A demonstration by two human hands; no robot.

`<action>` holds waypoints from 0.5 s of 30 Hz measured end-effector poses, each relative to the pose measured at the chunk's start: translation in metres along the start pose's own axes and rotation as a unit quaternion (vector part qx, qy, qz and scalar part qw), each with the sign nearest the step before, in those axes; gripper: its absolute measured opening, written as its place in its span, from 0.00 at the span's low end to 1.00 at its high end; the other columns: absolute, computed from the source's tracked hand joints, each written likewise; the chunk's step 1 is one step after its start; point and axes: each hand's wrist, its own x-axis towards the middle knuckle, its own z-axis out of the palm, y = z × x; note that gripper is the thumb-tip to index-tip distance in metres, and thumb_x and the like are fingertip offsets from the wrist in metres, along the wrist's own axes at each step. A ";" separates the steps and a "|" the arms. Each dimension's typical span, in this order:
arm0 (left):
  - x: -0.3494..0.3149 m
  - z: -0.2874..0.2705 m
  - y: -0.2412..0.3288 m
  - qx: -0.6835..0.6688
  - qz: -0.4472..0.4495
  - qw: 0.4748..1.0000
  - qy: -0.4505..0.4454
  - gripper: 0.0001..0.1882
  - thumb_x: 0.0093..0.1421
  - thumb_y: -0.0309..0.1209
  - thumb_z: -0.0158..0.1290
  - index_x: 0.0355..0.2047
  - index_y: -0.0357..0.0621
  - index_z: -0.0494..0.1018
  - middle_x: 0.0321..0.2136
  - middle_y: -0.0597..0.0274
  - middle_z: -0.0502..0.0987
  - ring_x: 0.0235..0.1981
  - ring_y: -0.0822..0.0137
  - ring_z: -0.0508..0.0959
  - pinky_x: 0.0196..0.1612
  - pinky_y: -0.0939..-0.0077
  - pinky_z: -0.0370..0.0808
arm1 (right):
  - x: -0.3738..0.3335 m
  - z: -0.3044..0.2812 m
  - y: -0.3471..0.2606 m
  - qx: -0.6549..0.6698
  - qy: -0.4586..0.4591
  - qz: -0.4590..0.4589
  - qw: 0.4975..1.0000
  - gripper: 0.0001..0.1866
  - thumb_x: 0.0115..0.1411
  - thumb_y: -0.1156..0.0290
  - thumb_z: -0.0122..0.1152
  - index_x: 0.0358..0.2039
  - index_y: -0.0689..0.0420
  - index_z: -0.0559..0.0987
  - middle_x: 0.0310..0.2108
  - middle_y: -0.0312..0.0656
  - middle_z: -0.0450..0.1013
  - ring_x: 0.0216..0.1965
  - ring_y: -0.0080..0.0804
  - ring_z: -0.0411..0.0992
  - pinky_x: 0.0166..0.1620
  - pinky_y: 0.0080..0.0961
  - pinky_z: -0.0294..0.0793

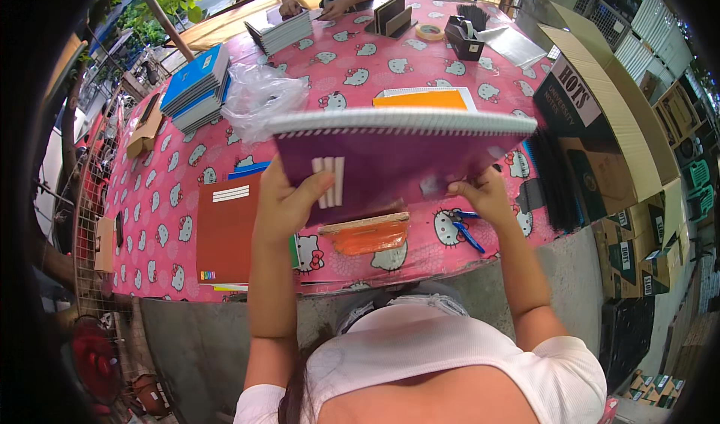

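Note:
A purple notebook (390, 161) with a white coil binding along its far edge is raised above the table, tilted, slightly blurred. My left hand (292, 195) grips its left side, thumb over the cover near the white label lines. At its lower right corner my right hand (484, 195) pinches the cover, the other fingers partly hidden. Beneath it on the table lie an orange object with a wood-coloured edge (367, 234), its kind unclear, and blue-handled pliers (469, 233) close to my right hand. A brown-red notebook (229, 236) lies left of my left forearm, on other notebooks.
Blue notebooks (196, 86) are stacked at left beside a clear plastic bag (262, 98). An orange notebook (420, 98), tape dispenser (465, 41) and tape roll (430, 32) lie farther back. Black binding coils (556, 188) and an open carton (585, 116) stand right. Another person's hands (334, 8) are across the table.

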 end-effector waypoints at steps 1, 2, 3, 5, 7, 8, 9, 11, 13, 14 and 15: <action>-0.010 -0.009 0.000 0.015 -0.005 1.000 0.020 0.20 0.57 0.24 0.60 0.49 0.37 0.69 0.41 0.62 0.77 0.40 0.72 0.76 0.45 0.76 0.74 | -0.002 0.006 0.004 0.000 -0.001 -0.001 1.000 0.24 0.50 0.80 0.68 0.48 0.64 0.72 0.39 0.42 0.76 0.34 0.26 0.76 0.41 0.22 0.76; -0.018 -0.013 0.002 0.029 -0.013 0.999 0.040 0.20 0.56 0.24 0.60 0.49 0.37 0.69 0.40 0.62 0.77 0.40 0.72 0.76 0.45 0.77 0.73 | -0.004 0.014 0.009 -0.041 0.011 -0.036 0.998 0.19 0.50 0.80 0.68 0.43 0.64 0.75 0.34 0.41 0.77 0.33 0.25 0.76 0.39 0.22 0.76; -0.026 -0.014 0.003 0.029 -0.015 0.999 0.041 0.20 0.56 0.24 0.60 0.49 0.37 0.69 0.40 0.62 0.77 0.40 0.72 0.76 0.45 0.77 0.73 | -0.007 0.021 0.012 -0.082 0.024 -0.072 0.994 0.14 0.51 0.80 0.67 0.38 0.64 0.77 0.30 0.40 0.78 0.32 0.24 0.76 0.37 0.22 0.76; -0.041 -0.016 0.011 0.131 -0.049 0.986 0.095 0.19 0.55 0.23 0.61 0.47 0.36 0.69 0.39 0.61 0.77 0.39 0.73 0.76 0.43 0.76 0.74 | -0.017 0.031 0.022 -0.146 0.029 -0.091 0.985 0.11 0.51 0.80 0.67 0.36 0.65 0.77 0.27 0.41 0.78 0.30 0.22 0.76 0.34 0.22 0.76; -0.049 -0.015 0.004 0.155 -0.079 0.979 0.110 0.19 0.54 0.21 0.61 0.45 0.36 0.69 0.37 0.62 0.77 0.38 0.73 0.76 0.42 0.76 0.74 | -0.025 0.030 0.061 -0.176 0.008 -0.036 0.984 0.12 0.50 0.80 0.67 0.37 0.65 0.77 0.26 0.43 0.78 0.31 0.24 0.77 0.34 0.23 0.75; -0.055 -0.015 -0.001 0.146 -0.088 0.976 0.133 0.19 0.54 0.20 0.60 0.46 0.36 0.70 0.37 0.62 0.77 0.38 0.73 0.76 0.41 0.76 0.74 | -0.026 0.038 0.066 -0.119 -0.034 -0.047 0.991 0.18 0.49 0.82 0.68 0.41 0.64 0.76 0.35 0.37 0.78 0.39 0.25 0.75 0.41 0.27 0.75; -0.060 -0.015 -0.007 0.136 -0.096 0.974 0.155 0.19 0.54 0.19 0.60 0.46 0.36 0.70 0.36 0.62 0.77 0.37 0.73 0.76 0.41 0.76 0.74 | -0.031 0.040 0.068 -0.118 -0.035 -0.046 0.991 0.18 0.49 0.82 0.68 0.41 0.64 0.76 0.35 0.37 0.78 0.39 0.25 0.75 0.41 0.27 0.75; -0.071 -0.015 -0.021 0.157 -0.114 0.972 0.134 0.26 0.52 0.17 0.60 0.51 0.38 0.65 0.43 0.58 0.73 0.43 0.70 0.74 0.45 0.75 0.73 | -0.038 0.044 0.064 -0.232 -0.083 -0.057 0.967 0.23 0.49 0.81 0.67 0.47 0.62 0.73 0.38 0.48 0.76 0.41 0.28 0.76 0.42 0.30 0.74; -0.086 -0.001 -0.040 0.111 -0.031 0.931 0.345 0.35 0.50 0.16 0.61 0.57 0.41 0.59 0.52 0.55 0.67 0.51 0.67 0.69 0.50 0.74 0.70 | -0.037 0.041 0.064 -0.238 -0.107 -0.076 0.962 0.33 0.50 0.82 0.65 0.56 0.60 0.64 0.49 0.49 0.70 0.52 0.33 0.70 0.50 0.32 0.69; -0.099 -0.007 -0.064 0.127 -0.051 0.902 0.410 0.44 0.48 0.16 0.62 0.62 0.40 0.50 0.56 0.53 0.61 0.54 0.63 0.66 0.55 0.71 0.67 | -0.037 0.045 0.068 -0.170 -0.092 -0.039 0.980 0.36 0.50 0.81 0.65 0.58 0.59 0.60 0.53 0.50 0.66 0.56 0.37 0.66 0.53 0.33 0.67; -0.108 -0.005 -0.080 0.123 -0.055 0.905 0.403 0.44 0.48 0.16 0.62 0.62 0.40 0.50 0.56 0.53 0.61 0.54 0.63 0.66 0.55 0.71 0.67 | -0.040 0.052 0.073 -0.096 -0.077 -0.001 0.992 0.39 0.51 0.80 0.65 0.61 0.59 0.56 0.56 0.50 0.62 0.59 0.40 0.62 0.56 0.34 0.64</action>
